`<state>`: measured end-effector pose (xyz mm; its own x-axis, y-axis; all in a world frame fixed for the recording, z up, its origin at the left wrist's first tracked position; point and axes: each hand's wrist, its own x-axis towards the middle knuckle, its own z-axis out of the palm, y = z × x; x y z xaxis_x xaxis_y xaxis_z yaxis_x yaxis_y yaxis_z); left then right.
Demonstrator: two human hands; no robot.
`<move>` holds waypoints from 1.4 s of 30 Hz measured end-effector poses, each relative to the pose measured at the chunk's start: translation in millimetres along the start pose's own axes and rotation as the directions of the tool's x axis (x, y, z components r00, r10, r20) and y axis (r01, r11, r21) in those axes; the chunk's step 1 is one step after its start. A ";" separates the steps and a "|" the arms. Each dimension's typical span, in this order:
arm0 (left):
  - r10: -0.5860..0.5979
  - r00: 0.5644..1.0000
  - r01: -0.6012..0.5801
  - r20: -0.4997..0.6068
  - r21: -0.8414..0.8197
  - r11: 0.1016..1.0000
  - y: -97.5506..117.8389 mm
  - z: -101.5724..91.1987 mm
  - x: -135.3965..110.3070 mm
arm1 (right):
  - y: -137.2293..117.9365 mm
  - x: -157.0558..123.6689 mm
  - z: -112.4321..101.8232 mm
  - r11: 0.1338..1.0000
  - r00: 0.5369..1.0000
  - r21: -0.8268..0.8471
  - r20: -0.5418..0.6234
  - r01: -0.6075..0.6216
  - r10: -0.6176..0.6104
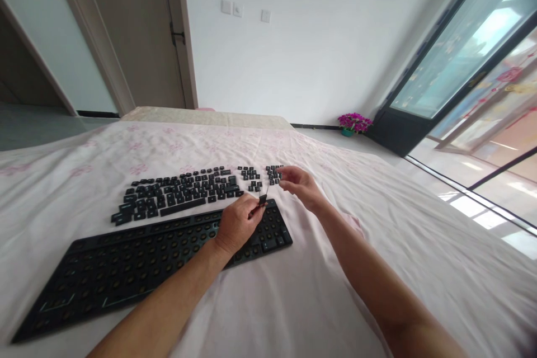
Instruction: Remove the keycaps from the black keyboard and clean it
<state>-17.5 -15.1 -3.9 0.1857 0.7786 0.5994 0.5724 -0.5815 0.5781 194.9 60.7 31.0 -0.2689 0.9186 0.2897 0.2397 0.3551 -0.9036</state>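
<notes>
My left hand (241,221) is closed over the right part of a black keyboard (121,257), most of whose keys are off, leaving bare round key posts. Pinched in its fingers is a keycap puller (263,199), a small black grip with two thin wires pointing up and away. My right hand (300,184) is at the right end of the loose black keycaps, thumb and index finger apart. Its fingertips are beside a small group of keycaps (273,174) and partly cover them. No object shows between those fingers.
Rows of loose keycaps (180,190) lie beyond the keyboard, with a long space bar (183,207) nearest it. Everything rests on a wrinkled white sheet (319,302) with pink flowers. Purple flowers (354,122) stand on the floor by a glass door (453,56).
</notes>
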 end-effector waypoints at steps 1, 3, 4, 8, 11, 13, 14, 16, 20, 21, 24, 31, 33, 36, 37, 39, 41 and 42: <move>0.010 0.999 -0.010 0.031 0.009 1.000 0.3 0.0 -0.8 | -12.9 -7.6 5.8 0.999 0.995 0.020 0.091 0.043 -0.044; 0.026 0.996 -0.027 0.089 0.015 1.000 0.4 0.3 -2.5 | -34.2 -21.6 17.6 0.991 0.975 0.012 0.178 0.133 -0.133; 0.034 0.993 -0.034 0.114 0.004 0.999 0.2 0.3 -3.3 | -41.8 -27.6 23.0 0.984 0.965 -0.010 0.195 0.179 -0.173; 0.040 0.971 -0.013 0.236 -0.116 0.993 0.7 -4.4 -3.2 | -55.5 -46.2 35.8 0.975 0.965 -0.065 0.171 0.211 -0.197; -0.018 0.941 0.103 0.337 -0.237 0.966 1.4 -13.2 -1.1 | -58.1 -59.2 36.8 0.997 0.998 -0.053 0.011 0.058 -0.057; -0.039 0.918 0.165 0.394 -0.292 0.942 0.1 -18.7 -0.7 | -59.5 -68.4 36.7 0.998 0.992 -0.059 -0.124 -0.035 0.028; -0.034 0.906 0.178 0.421 -0.306 0.935 -1.1 -20.5 -1.0 | -60.2 -72.8 37.1 0.996 0.984 -0.066 -0.169 -0.067 0.055; -0.012 0.892 0.169 0.452 -0.309 0.936 -4.3 -22.0 -2.6 | -61.1 -80.6 39.0 0.992 0.975 -0.070 -0.204 -0.103 0.087; 0.019 0.908 0.108 0.419 -0.278 0.955 -7.3 -20.3 -6.7 | -60.0 -90.9 45.7 0.990 0.977 -0.087 -0.195 -0.106 0.088; 0.024 0.913 0.098 0.407 -0.275 0.957 -6.9 -20.0 -7.4 | -58.9 -92.5 47.7 0.990 0.977 -0.097 -0.200 -0.101 0.080; 0.039 0.921 0.073 0.388 -0.271 0.960 -5.0 -20.3 -8.1 | -53.9 -96.2 53.6 0.989 0.969 -0.118 -0.240 -0.086 0.056; 0.078 0.925 0.023 0.372 -0.260 0.965 -8.8 -19.9 -9.2 | -57.6 -103.9 60.6 0.934 0.978 -0.356 -0.188 0.020 -0.092; 0.091 0.925 0.011 0.369 -0.265 0.964 -9.8 -19.4 -9.6 | -63.5 -105.6 62.4 0.877 0.981 -0.477 -0.137 0.055 -0.135; 0.119 0.927 -0.019 0.357 -0.273 0.962 -9.8 -19.5 -9.7 | -70.4 -106.8 69.5 0.765 0.981 -0.630 -0.026 0.135 -0.195; 0.126 0.926 -0.028 0.355 -0.270 0.962 -9.7 -19.7 -9.6 | -71.8 -106.6 73.0 0.724 0.976 -0.668 0.019 0.173 -0.216; 0.124 0.925 -0.032 0.359 -0.253 0.967 -9.6 -20.0 -9.5 | -73.8 -105.2 80.8 0.639 0.963 -0.728 0.109 0.247 -0.247; 0.100 0.926 -0.015 0.364 -0.231 0.973 -9.8 -20.2 -9.9 | -75.1 -103.1 87.6 0.559 0.949 -0.772 0.185 0.302 -0.257; 0.086 0.929 -0.002 0.361 -0.226 0.974 -10.0 -20.2 -10.2 | -75.6 -102.2 89.9 0.527 0.942 -0.786 0.217 0.323 -0.254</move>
<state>-41.3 -22.0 -4.6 0.5099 0.7583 0.4062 0.3768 -0.6214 0.6870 120.4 -75.6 41.3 -0.5171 0.7376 0.4343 0.7724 0.6207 -0.1346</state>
